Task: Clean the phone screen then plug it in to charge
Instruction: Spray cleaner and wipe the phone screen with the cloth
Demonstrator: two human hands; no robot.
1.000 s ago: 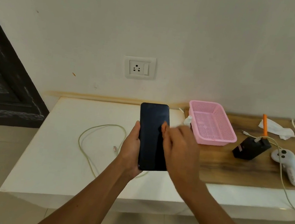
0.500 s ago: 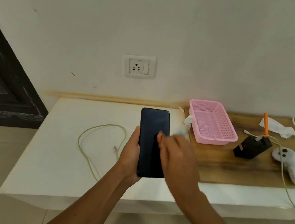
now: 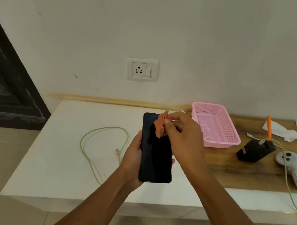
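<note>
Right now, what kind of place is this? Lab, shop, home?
Most likely a room in a home, not a lab. A wall socket sits above a low white counter, a pink plastic basket stands on the wooden part, and a game controller lies beside a black charger.

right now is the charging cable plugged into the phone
No, the cable lies loose on the white table, apart from the phone held in the left hand.
</note>
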